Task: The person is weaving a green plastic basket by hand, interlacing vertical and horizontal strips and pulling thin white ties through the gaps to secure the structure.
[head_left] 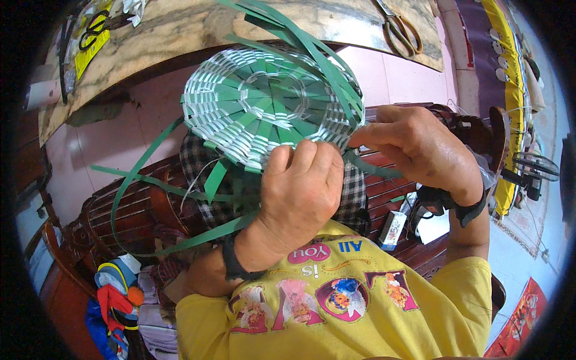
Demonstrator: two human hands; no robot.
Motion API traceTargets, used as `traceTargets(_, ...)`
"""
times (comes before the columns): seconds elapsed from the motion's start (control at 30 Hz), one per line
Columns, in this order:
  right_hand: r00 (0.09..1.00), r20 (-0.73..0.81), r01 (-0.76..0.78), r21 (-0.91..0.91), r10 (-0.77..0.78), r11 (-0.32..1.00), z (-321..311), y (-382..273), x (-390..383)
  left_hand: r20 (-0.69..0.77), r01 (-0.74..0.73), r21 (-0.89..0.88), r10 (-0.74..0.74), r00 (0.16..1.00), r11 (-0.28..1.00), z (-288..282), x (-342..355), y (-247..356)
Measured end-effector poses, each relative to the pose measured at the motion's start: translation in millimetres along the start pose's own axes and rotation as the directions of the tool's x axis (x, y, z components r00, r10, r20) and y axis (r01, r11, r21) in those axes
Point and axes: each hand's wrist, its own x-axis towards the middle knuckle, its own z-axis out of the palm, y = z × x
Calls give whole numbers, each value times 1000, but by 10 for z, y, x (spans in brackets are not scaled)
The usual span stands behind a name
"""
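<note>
Yellow shirt (360,312) nearest, printed across the front, filling the lower edge. Just above it, left hand (300,192) with fingers curled together, pinching the near rim of a woven disc (264,102) of green and white strips. Beside it, right hand (420,147) with fingertips closed on the same rim at its right side, a dark band at each wrist. Held up tilted, underside toward the camera, over the lap and a checked cloth (198,162). Loose green strips (150,162) trailing from the weave: some arcing down to the left, others fanning up past the top right edge. Dark wooden bench (120,210) beneath, small box (393,231) lying on it by the right forearm. Bundle of coloured fabric (117,294) low left. Farther off, marble-topped table (192,24) across the top, scissors (399,30) lying on it at the right, black-handled scissors (93,30) at its left end.
</note>
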Motion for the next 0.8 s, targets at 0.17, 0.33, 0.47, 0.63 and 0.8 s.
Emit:
traceTargets(0.17, 994, -60, -102, -215, 91, 971, 197, -212, -77, -47, 43, 28, -42, 998, 999, 25, 11, -51)
traceTargets(0.33, 926, -358, -220, -253, 120, 942, 610, -238, -237, -48, 39, 34, -37, 998, 999, 21, 34, -43)
traceTargets(0.47, 875, -462, -244, -166, 143, 956, 748, -217, -253, -31, 56, 24, -56, 998, 998, 5, 26, -29)
traceTargets(0.63, 887, -377, -185, 240, 267, 953, 567, -169, -285, -6, 55, 19, -54, 999, 998, -39, -3, -24)
traceTargets(0.8, 936, -304, -109, 225, 176, 968, 401, -73, -278, 6, 64, 30, -64, 998, 998, -51, -19, -1)
